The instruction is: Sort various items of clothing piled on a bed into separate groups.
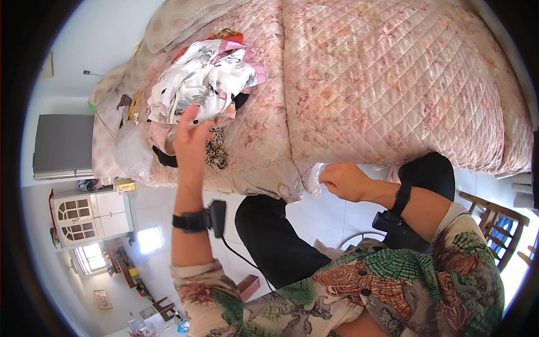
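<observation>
My left hand (192, 137) reaches over a heap of clothes on the bed, its fingers apart and nothing visible in them. Right beside those fingertips lies a crumpled white cloth (193, 78) with grey floral print and a pink edge. Leopard-print fabric (216, 149) sticks out below the heap, next to my wrist. In front of my knees my right hand (343, 182) is closed, thumb side toward the hanging edge of the pink quilted bedspread (387, 84). What its curled fingers hold, if anything, is hidden.
A clear plastic bag (133, 149) lies left of the heap. Further left stand a grey cabinet (64, 146) and a white cupboard (92, 216). A wooden chair (497, 224) is at the right. A black cable (247, 261) runs from my left wrist device.
</observation>
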Available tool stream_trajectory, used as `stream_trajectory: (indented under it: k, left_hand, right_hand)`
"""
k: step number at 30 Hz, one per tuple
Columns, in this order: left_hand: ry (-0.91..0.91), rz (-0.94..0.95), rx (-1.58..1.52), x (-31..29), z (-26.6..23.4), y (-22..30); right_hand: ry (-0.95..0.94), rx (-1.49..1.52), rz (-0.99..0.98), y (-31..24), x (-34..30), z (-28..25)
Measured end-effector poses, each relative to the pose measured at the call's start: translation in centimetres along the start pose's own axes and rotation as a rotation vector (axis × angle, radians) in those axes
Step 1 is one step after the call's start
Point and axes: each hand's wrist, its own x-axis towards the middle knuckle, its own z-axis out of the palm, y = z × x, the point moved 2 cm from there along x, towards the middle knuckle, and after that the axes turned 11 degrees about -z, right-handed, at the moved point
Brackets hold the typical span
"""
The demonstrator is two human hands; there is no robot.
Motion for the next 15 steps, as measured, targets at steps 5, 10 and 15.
stream_trajectory:
  k: [5,10,15]
  left_hand:
    - [0.133,0.212,0.626,5.2,-3.1,-1.0]
    - [0.208,0.036,0.968,5.9,-0.4,-2.6]
    - [0.257,0.117,1.067,6.5,-2.1,-1.8]
  right_hand:
    - [0.018,0.049,0.004,-0.9,0.9,-0.3]
    - [0.033,0.07,0.006,-0.8,0.7,0.0]
    - [-0.034,0.058,0.048,-1.0,1.1,-0.1]
